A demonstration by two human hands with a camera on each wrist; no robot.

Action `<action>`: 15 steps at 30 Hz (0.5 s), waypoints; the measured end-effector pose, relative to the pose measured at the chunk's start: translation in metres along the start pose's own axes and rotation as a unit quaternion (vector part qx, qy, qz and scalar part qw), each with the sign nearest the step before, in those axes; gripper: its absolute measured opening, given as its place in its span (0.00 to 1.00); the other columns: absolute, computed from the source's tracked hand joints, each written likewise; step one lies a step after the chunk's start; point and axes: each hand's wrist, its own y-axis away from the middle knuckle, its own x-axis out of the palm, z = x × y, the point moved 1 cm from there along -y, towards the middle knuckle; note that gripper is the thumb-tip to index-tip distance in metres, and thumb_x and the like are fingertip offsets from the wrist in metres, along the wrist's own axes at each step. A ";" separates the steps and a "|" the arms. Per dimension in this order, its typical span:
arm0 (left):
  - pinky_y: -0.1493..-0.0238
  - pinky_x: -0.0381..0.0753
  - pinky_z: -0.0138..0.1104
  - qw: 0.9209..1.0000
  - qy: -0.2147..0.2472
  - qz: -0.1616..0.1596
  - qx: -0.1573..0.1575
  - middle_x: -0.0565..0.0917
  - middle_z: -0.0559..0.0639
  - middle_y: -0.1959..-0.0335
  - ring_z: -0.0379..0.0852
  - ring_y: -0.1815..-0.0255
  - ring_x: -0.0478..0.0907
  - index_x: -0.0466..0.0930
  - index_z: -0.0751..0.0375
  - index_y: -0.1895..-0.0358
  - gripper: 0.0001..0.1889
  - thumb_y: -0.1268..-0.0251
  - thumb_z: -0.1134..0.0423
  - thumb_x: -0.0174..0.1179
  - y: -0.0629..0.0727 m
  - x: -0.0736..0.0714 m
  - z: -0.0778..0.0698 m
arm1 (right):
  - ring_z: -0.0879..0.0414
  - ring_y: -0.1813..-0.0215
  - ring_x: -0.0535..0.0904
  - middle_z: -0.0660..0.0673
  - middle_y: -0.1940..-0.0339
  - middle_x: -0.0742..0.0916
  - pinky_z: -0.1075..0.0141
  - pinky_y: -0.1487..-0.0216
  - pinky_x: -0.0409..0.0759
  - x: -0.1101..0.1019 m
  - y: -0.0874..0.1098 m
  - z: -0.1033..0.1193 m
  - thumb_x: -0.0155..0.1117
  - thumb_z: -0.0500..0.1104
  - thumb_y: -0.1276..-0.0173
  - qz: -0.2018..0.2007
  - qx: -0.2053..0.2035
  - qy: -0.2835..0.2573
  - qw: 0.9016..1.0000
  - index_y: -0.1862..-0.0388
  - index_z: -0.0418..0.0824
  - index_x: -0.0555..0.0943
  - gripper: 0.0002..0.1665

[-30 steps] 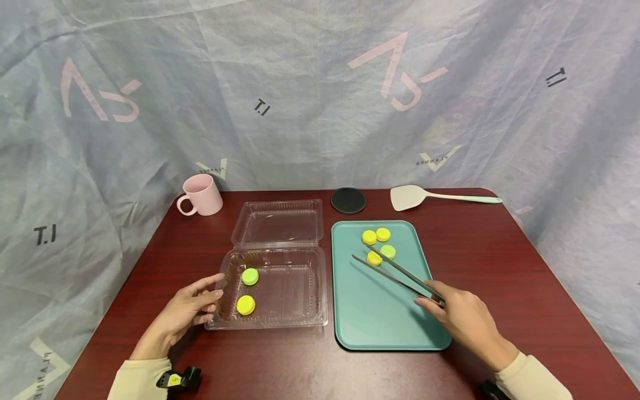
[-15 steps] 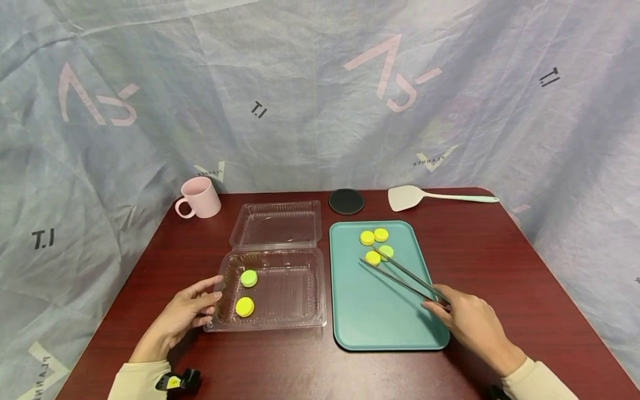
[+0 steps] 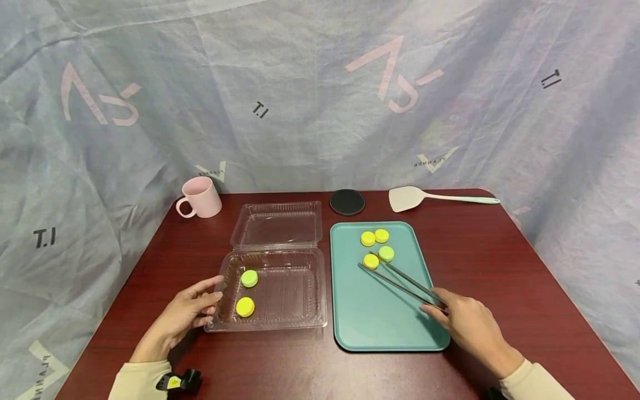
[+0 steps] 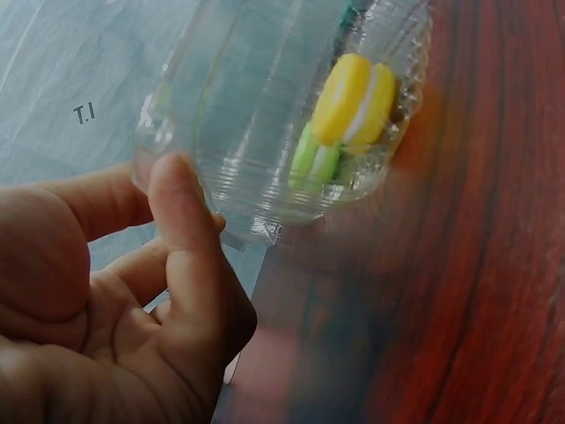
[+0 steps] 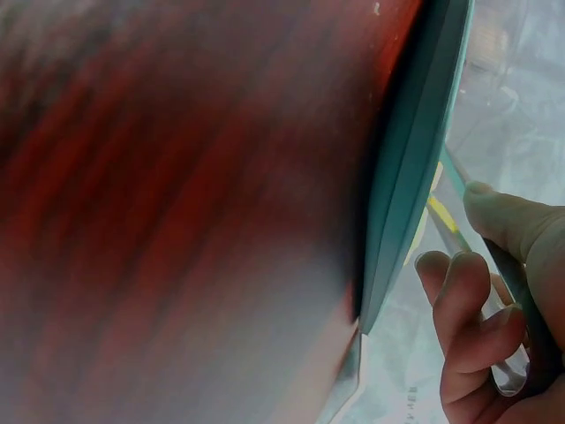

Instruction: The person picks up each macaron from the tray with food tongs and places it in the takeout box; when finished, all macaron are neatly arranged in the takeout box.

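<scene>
My right hand (image 3: 472, 328) holds metal tongs (image 3: 405, 289), whose spread tips stand at either side of a yellow macaron (image 3: 370, 261). That macaron lies on the teal tray (image 3: 380, 328); a green macaron (image 3: 386, 254) is close to its right. Two more yellow macarons (image 3: 368, 239) touch each other farther back on the tray. My left hand (image 3: 187, 311) pinches the left rim of a clear plastic container (image 3: 295, 316). Inside the container are a green macaron (image 3: 249, 278) and a yellow macaron (image 3: 245, 306), also visible in the left wrist view.
The container's lid (image 3: 277, 222) is folded back behind it. Along the table's (image 3: 280, 366) far side are a pink mug (image 3: 201, 197), a black round coaster (image 3: 347, 201) and a white spatula (image 3: 407, 198). A grey cloth (image 3: 310, 111) hangs behind the table.
The tongs' tips have come slightly nearer to me around the yellow macaron, which has shifted a little away from the green one. My left hand has stayed on the container's rim.
</scene>
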 end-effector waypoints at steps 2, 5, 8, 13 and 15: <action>0.74 0.80 0.27 1.000 0.002 0.000 0.001 0.72 0.47 0.73 0.35 0.74 0.73 0.56 0.69 0.23 0.34 0.25 0.63 0.59 0.000 0.000 0.000 | 0.67 0.80 0.66 0.61 0.82 0.74 0.65 0.82 0.68 -0.001 0.000 0.000 0.76 0.52 0.38 0.003 0.003 -0.002 1.000 0.56 0.44 0.84 0.17; 0.74 0.80 0.26 1.000 0.008 -0.002 0.001 0.72 0.46 0.73 0.35 0.74 0.73 0.56 0.70 0.23 0.33 0.26 0.64 0.59 0.000 0.000 0.001 | 0.66 0.80 0.66 0.62 0.82 0.73 0.65 0.81 0.67 -0.002 0.001 -0.001 0.76 0.52 0.38 0.005 0.005 -0.005 1.000 0.60 0.47 0.83 0.14; 0.74 0.80 0.26 1.000 0.012 -0.001 0.000 0.72 0.46 0.73 0.35 0.74 0.73 0.56 0.70 0.23 0.33 0.26 0.65 0.59 0.000 0.000 0.002 | 0.66 0.80 0.65 0.62 0.82 0.71 0.66 0.80 0.66 -0.003 0.001 -0.001 0.76 0.51 0.38 0.001 -0.001 -0.005 1.000 0.63 0.49 0.81 0.12; 0.74 0.80 0.26 1.000 0.006 0.003 -0.001 0.72 0.46 0.73 0.35 0.74 0.73 0.55 0.70 0.23 0.34 0.25 0.63 0.58 0.000 0.000 0.002 | 0.66 0.80 0.66 0.61 0.81 0.74 0.64 0.80 0.68 -0.004 -0.001 0.000 0.76 0.51 0.38 0.000 -0.007 -0.003 1.000 0.59 0.47 0.83 0.14; 0.74 0.80 0.27 1.000 0.005 0.002 -0.001 0.72 0.46 0.73 0.35 0.74 0.73 0.56 0.70 0.23 0.34 0.25 0.64 0.58 0.000 0.000 0.002 | 0.66 0.80 0.66 0.62 0.81 0.73 0.64 0.80 0.68 -0.005 -0.002 0.000 0.75 0.52 0.37 0.002 -0.008 -0.003 1.000 0.59 0.47 0.83 0.14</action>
